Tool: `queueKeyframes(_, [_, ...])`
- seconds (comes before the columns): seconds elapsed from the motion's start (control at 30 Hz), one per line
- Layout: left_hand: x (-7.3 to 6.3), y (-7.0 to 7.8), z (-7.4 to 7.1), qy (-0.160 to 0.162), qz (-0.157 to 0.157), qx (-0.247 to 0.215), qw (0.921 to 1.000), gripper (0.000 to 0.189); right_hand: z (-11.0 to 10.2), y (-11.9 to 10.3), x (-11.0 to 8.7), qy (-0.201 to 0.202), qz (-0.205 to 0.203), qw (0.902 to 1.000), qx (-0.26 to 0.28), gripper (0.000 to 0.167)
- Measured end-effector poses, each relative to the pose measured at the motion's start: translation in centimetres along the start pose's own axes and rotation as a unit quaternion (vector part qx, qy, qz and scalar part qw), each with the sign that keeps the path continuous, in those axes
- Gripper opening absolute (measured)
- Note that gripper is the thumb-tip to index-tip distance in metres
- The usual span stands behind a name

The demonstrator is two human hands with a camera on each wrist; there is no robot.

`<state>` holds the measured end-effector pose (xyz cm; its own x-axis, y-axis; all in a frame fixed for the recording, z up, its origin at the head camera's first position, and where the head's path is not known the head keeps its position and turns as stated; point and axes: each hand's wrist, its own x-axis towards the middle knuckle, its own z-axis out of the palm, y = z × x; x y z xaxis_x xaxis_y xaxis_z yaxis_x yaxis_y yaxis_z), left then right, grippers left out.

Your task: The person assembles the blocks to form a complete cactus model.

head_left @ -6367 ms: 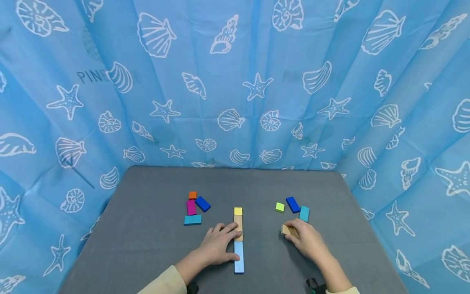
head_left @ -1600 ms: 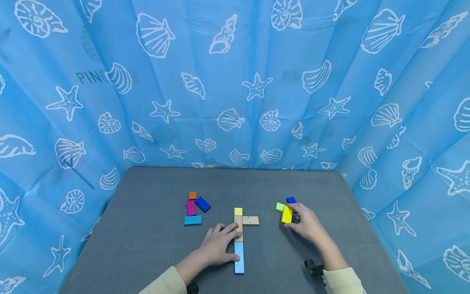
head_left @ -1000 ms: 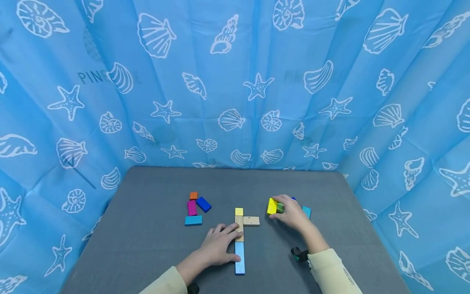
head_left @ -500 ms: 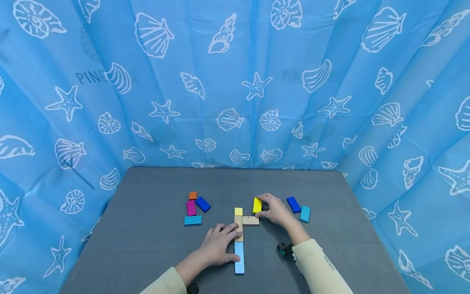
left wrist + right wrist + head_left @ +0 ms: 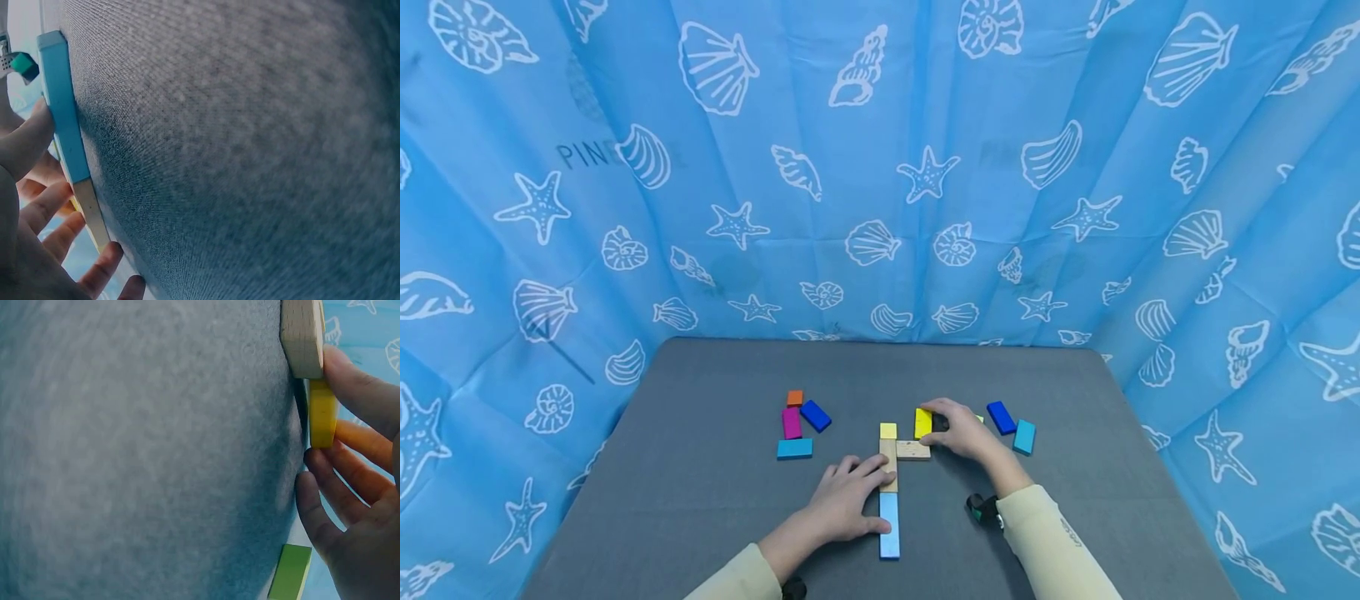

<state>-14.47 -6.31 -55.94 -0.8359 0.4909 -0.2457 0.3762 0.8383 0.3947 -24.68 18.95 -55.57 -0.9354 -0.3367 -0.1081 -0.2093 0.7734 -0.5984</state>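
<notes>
A column of blocks runs up the middle of the table: a light blue block (image 5: 889,537) nearest, then a plain wooden block (image 5: 887,454), and a small pale yellow cube (image 5: 888,431) at the far end. Across it, my left hand (image 5: 844,504) rests with spread fingers, thumb on the light blue block, fingertips on the wooden one. A second wooden block (image 5: 913,451) juts out rightward from the column. At its far side, by its right end, my right hand (image 5: 958,429) pinches a bright yellow block (image 5: 922,423) between thumb and fingers. In the right wrist view the yellow block (image 5: 322,415) meets the wooden block's end.
Left of the column lie an orange cube (image 5: 795,398), a magenta block (image 5: 792,423), a dark blue block (image 5: 816,416) and a teal block (image 5: 794,449). On the right are another dark blue block (image 5: 1001,417), a teal block (image 5: 1024,437) and a green cube (image 5: 290,573), mostly behind the right hand.
My right hand laid the second wooden block against the column. It then carried the bright yellow block leftward from the right group down to that block's far side. My left hand stayed put.
</notes>
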Motion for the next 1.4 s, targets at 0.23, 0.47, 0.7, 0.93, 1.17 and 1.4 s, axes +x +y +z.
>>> queueKeyframes(0.23, [0.1,0.0,0.0,-0.001,-0.002,-0.004,1.0000,0.075,0.1,0.1,0.0,-0.004,0.003,1.0000,-0.004,0.057])
queueKeyframes(0.47, [0.2,0.0,0.0,0.001,-0.002,0.000,1.0000,0.076,-0.3,0.0,-0.1,0.003,-0.011,0.9999,0.006,0.053])
queueKeyframes(0.7, [0.2,0.0,-0.1,0.003,-0.004,-0.004,1.0000,0.076,-2.1,0.3,-1.3,0.058,-0.045,0.9966,0.038,0.045])
queueKeyframes(0.93, [0.1,-0.1,-0.1,0.006,-0.003,-0.003,1.0000,0.077,-4.1,1.6,-3.5,0.112,-0.053,0.9916,0.037,0.046])
queueKeyframes(1.17, [0.1,-0.2,0.1,0.007,-0.001,-0.003,1.0000,0.077,-5.0,3.5,-5.5,0.142,-0.047,0.9887,0.011,0.047])
queueKeyframes(1.4, [0.0,0.0,0.2,0.003,-0.002,-0.006,1.0000,0.077,-6.0,5.3,-7.1,0.152,-0.026,0.9880,0.007,0.052])
